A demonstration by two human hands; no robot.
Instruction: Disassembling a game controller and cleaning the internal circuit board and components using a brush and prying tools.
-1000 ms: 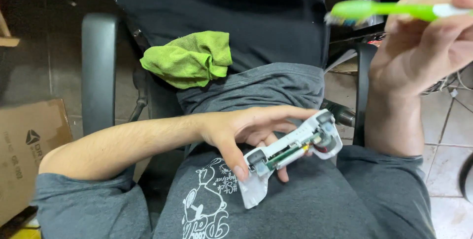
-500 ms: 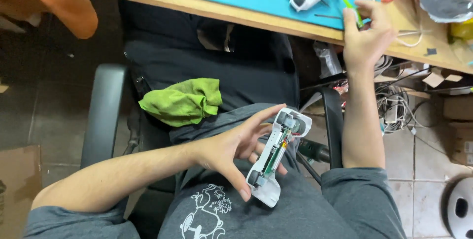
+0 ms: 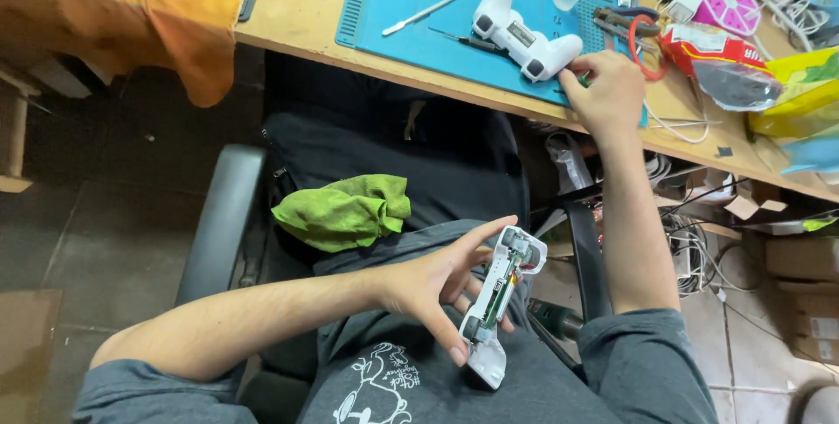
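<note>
While left hand (image 3: 433, 288) grips opened controller (image 3: 496, 306) over lap, right hand (image 3: 603, 87) clenched at mat (image 3: 384, 4) edge

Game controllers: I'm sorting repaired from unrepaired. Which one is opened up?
The controller half in the left hand, circuit board exposed; the white controller on the blue mat looks closed.

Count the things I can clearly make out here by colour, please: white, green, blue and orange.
White: 2, the opened controller half in the left hand and the controller shell on the mat by the right hand.
Green: 1, the cloth on the chair.
Blue: 1, the work mat.
Orange: 1, the fabric over the desk.
Total: 5.
</note>
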